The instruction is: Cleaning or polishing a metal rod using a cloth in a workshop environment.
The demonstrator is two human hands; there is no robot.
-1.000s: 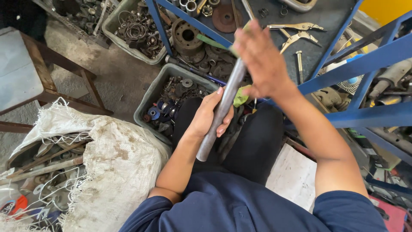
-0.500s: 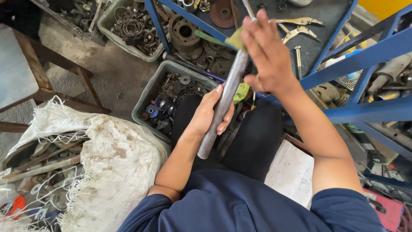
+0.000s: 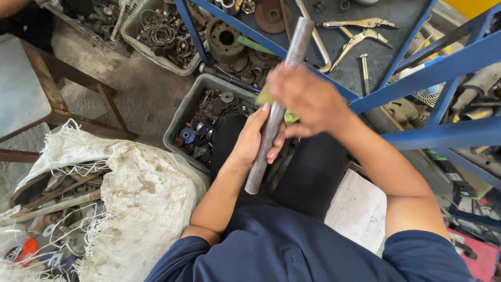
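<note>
The person is sitting over their own lap and holding a grey metal rod that is slanting from the lower left up toward the blue metal frame. The left hand is closing around the lower half of the rod, fingers wrapping it from behind, while the right hand is clenching a small yellow-green pad against the rod's middle, so both hands are gripping rather than lying open. The work in hand is looking like rubbing the rod's surface clean. To do it well, the left hand should be keeping the rod from spinning or slipping, turning it a little between passes, while the right hand is running the pad along its whole length with even pressure instead of dwelling on one spot. The rod's upper end is passing close to the frame and the locking pliers lying on the dark shelf, so strokes should be staying clear of them. Just below the hands, a grey bin of small metal parts is standing on the floor beside a frayed white sack.
</note>
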